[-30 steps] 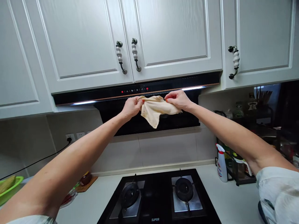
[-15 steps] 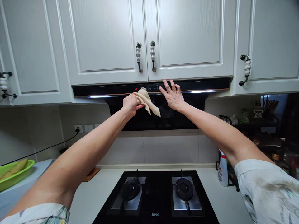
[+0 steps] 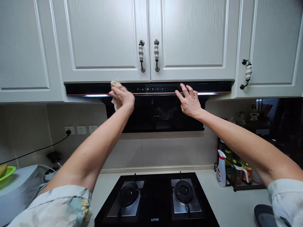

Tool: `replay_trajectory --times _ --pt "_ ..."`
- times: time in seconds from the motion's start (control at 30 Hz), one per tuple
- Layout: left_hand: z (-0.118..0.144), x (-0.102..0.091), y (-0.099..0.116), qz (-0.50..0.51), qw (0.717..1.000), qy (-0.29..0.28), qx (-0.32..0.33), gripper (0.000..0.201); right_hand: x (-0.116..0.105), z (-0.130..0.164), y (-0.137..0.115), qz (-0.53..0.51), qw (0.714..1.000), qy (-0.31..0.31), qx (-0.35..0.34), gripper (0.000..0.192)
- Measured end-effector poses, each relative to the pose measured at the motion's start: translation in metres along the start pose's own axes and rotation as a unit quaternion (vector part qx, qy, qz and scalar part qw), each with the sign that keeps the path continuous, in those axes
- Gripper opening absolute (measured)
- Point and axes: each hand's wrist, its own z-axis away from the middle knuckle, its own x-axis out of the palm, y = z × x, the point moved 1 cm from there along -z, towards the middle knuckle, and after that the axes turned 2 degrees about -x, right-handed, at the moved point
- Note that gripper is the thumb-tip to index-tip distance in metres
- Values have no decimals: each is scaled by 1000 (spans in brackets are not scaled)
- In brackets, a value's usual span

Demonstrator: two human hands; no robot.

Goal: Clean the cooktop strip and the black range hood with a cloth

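Observation:
A cream-coloured cloth (image 3: 115,83) is bunched under my left hand (image 3: 123,97), whose closed fingers press it against the front strip of the black range hood (image 3: 153,108). Part of the cloth hangs below the fingers; the rest is hidden by the hand. Farther right, my right hand (image 3: 190,101) has its fingers spread, with the fingertips at the hood's front strip and nothing held. Between the two hands runs a row of small lit control symbols (image 3: 151,89).
White cabinets (image 3: 106,37) with knobbed handles hang above the hood. Below is a black gas stove (image 3: 155,198) with two burners. A spray bottle (image 3: 221,170) stands by a rack of jars at right. A green bowl (image 3: 8,172) sits on a white appliance (image 3: 21,189) at left.
My left hand has moved left along the hood with the cloth, now pressed to the strip instead of dangling. My right hand has shifted right. The red light on the controls has turned white.

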Motion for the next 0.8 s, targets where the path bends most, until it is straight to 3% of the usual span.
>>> replay_trajectory --times 0.03,0.07,0.1,0.17,0.23,0.3,0.37,0.43,0.5,0.63,0.8 --pt "13 14 4 -35 997 71 -9 34 -1 6 1 4 1000 -1 -5 85" --pt "28 30 9 -66 994 89 5 41 -3 12 1 7 1000 -2 -9 84" --pt "44 48 16 -84 994 66 32 47 -5 16 1 9 1000 -4 -13 82" --pt "77 82 30 -111 982 -22 151 52 -7 21 0 9 1000 -3 -16 78" --pt "108 111 44 -133 929 -147 313 52 -9 22 2 3 1000 5 -9 74" --pt "127 128 52 -133 875 -226 406 50 -9 22 6 -3 1000 18 7 71" --pt "133 130 53 -140 838 -264 456 54 -8 20 13 -5 999 29 23 70" --pt "125 119 45 -159 822 -270 475 59 -6 18 22 1 999 33 30 71" --pt "106 94 31 -166 832 -258 462 60 -5 13 33 12 999 30 34 73" --pt "50 26 -4 -143 895 -208 369 55 -7 -6 60 25 997 31 67 73" --pt "-17 -45 -36 -109 973 -74 191 58 -11 -49 90 7 990 16 139 69"
